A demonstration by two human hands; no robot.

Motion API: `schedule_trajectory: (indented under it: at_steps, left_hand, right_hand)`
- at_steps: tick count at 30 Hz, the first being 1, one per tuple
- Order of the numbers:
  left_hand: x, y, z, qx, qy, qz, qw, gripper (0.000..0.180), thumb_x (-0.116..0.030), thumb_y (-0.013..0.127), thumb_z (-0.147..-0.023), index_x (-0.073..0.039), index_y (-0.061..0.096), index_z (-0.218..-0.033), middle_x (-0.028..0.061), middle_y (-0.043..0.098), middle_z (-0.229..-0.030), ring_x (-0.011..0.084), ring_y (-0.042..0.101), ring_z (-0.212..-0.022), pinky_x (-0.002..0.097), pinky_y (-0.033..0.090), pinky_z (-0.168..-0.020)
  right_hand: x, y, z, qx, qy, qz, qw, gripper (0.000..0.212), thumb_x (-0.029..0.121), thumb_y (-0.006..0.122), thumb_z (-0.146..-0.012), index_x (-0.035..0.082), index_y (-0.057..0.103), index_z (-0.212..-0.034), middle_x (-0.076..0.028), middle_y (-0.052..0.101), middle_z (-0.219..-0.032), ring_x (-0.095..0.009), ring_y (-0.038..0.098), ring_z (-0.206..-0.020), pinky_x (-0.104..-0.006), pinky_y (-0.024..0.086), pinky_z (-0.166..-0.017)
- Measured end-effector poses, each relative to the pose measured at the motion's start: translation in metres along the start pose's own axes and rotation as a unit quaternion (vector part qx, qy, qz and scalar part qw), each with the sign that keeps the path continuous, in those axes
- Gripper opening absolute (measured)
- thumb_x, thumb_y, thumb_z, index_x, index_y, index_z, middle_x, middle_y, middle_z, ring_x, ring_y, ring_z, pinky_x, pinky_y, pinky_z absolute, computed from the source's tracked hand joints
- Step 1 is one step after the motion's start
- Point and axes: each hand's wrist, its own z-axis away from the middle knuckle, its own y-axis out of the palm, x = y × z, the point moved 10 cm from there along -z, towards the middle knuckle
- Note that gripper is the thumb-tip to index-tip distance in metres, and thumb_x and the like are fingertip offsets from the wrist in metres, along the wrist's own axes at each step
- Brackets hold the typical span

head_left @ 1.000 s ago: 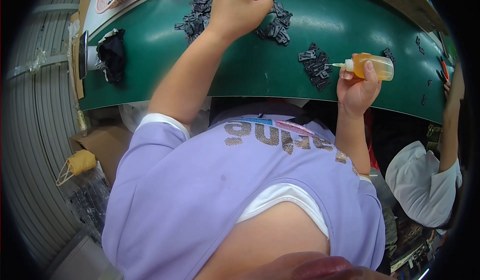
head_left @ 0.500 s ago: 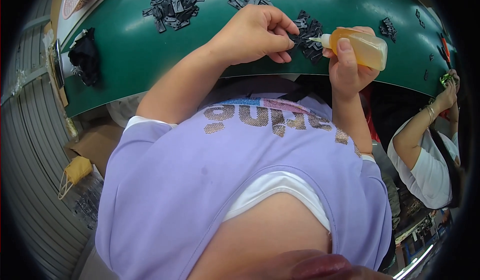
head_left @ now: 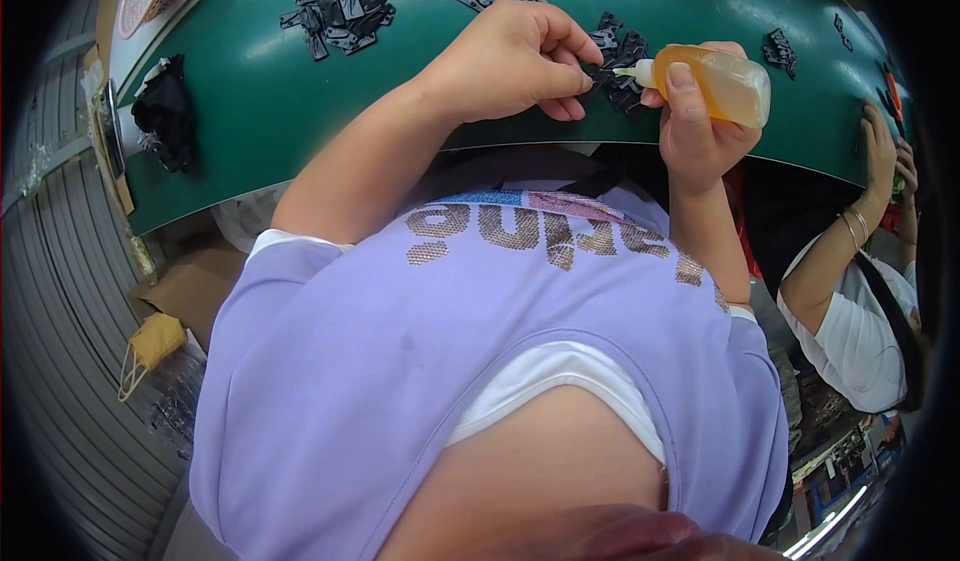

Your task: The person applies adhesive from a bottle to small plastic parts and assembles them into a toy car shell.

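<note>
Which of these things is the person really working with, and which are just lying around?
In use:
left hand pinching a small black part
right hand holding the amber squeeze bottle, nozzle at that part

Lying about:
pile of black parts on the green table
black cloth
face mask
a co-worker's hand

Glue bottle meets small black part

Your amber squeeze bottle (head_left: 725,83) lies nearly level, its white nozzle pointing left and touching the small black part (head_left: 598,79) pinched just above the green surface's (head_left: 260,121) edge.
</note>
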Motion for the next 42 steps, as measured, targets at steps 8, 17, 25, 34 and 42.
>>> schedule_trajectory:
  at_steps: [8, 17, 25, 34, 42]
  left_hand:
    - [0.001, -0.001, -0.001, 0.0, 0.007, -0.012, 1.0, 0.024, -0.002, 0.062, -0.082, 0.007, 0.059, -0.104, 0.0096, 0.064, -0.081, 0.0158, 0.067, -0.066, 0.0236, 0.057, -0.062]
    - [0.0, -0.001, -0.001, -0.005, 0.003, 0.01, 1.0, 0.023, -0.001, 0.062, -0.083, 0.007, 0.059, -0.104, 0.0097, 0.064, -0.081, 0.0169, 0.067, -0.067, 0.0238, 0.057, -0.061]
    - [-0.001, -0.002, -0.002, -0.031, -0.001, -0.004, 1.0, 0.022, -0.001, 0.061, -0.083, 0.008, 0.058, -0.104, 0.0096, 0.063, -0.08, 0.0175, 0.068, -0.068, 0.0243, 0.057, -0.061]
    - [-0.003, -0.002, -0.002, -0.033, -0.003, -0.012, 0.999, 0.023, -0.001, 0.061, -0.083, 0.008, 0.058, -0.104, 0.0098, 0.063, -0.08, 0.0172, 0.067, -0.068, 0.0244, 0.057, -0.062]
    - [-0.003, -0.003, -0.003, -0.029, 0.0, -0.011, 1.0, 0.022, 0.0, 0.061, -0.083, 0.008, 0.058, -0.104, 0.0098, 0.063, -0.08, 0.0169, 0.067, -0.068, 0.0242, 0.057, -0.061]
  right_hand:
    - [-0.002, 0.001, 0.0, 0.009, 0.007, 0.014, 1.0, 0.015, -0.005, 0.065, -0.08, -0.007, 0.054, -0.091, -0.01, 0.058, -0.083, -0.011, 0.06, -0.059, -0.0218, 0.049, -0.05]
    - [-0.01, -0.013, -0.002, -0.063, 0.053, -0.077, 0.994, 0.007, 0.0, 0.061, -0.084, -0.005, 0.058, -0.087, -0.011, 0.062, -0.079, -0.013, 0.06, -0.059, -0.0238, 0.049, -0.048]
    - [-0.004, 0.004, 0.003, 0.023, 0.042, -0.034, 0.998, 0.014, -0.005, 0.064, -0.078, -0.007, 0.056, -0.089, -0.013, 0.058, -0.091, -0.013, 0.06, -0.059, -0.0219, 0.048, -0.049]
    - [-0.001, 0.009, 0.003, 0.057, 0.023, -0.002, 0.998, 0.016, -0.004, 0.066, -0.077, -0.007, 0.057, -0.09, -0.013, 0.058, -0.091, -0.012, 0.06, -0.059, -0.0206, 0.047, -0.049]
    - [-0.001, 0.015, 0.0, 0.085, 0.021, 0.032, 0.996, 0.012, -0.005, 0.063, -0.078, -0.006, 0.058, -0.088, -0.013, 0.058, -0.088, -0.012, 0.06, -0.059, -0.0208, 0.047, -0.048]
